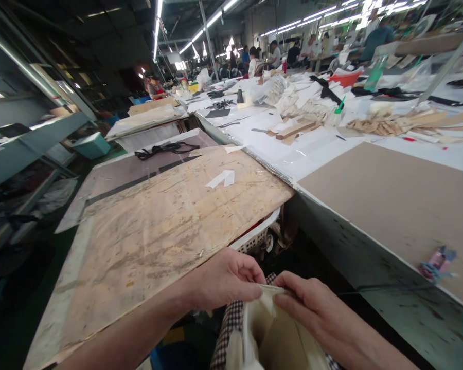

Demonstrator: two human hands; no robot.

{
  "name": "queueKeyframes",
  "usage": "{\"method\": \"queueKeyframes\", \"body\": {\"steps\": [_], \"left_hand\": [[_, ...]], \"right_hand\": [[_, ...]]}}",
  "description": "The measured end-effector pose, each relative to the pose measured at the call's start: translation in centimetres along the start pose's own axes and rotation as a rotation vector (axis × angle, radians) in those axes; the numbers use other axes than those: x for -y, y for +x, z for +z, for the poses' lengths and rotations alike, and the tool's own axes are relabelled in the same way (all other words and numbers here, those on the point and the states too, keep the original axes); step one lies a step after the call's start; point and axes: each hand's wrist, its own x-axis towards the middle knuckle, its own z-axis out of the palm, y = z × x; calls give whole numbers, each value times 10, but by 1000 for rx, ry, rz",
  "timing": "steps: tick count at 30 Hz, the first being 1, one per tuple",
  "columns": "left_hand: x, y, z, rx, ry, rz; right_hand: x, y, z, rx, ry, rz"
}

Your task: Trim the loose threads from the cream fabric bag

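A cream-coloured fabric piece (272,329), which looks like a bag lining, hangs between my two hands, its hollow inside facing up. My left hand (233,275) pinches its top edge from the left, thumb pressed against the fingers. On the other side my right hand (303,300) grips the same edge, fingers behind and thumb in front. Brown-and-white checked cloth (229,329) shows to the left of the cream fabric and below it. The lower part of the piece runs out of the picture.
A worn wooden board (150,231) with a white paper strip (221,178) lies to the left. Under it sits a white plastic basket (258,234). On the right table are a brown sheet (401,205), pink-and-blue thread snips (438,263) and a green-capped bottle (336,115). People work far back.
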Motion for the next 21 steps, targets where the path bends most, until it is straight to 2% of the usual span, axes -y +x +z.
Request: {"method": "queueKeyframes", "body": {"steps": [4, 6, 10, 12, 15, 21], "left_hand": [[13, -9, 16, -158, -47, 15], [14, -12, 21, -204, 12, 18], [10, -16, 26, -240, 97, 31], [9, -18, 28, -271, 118, 43], [10, -22, 33, -282, 101, 62], [3, -33, 42, -289, 68, 74]], "right_hand": [[-11, -1, 8, -88, 79, -25], [-16, -4, 10, -158, 31, -105], [-19, -12, 14, -304, -240, -360], [-16, -12, 18, -402, -369, -439], [-11, -12, 23, -555, -516, -506], [-10, -12, 30, -620, -573, -522]]}}
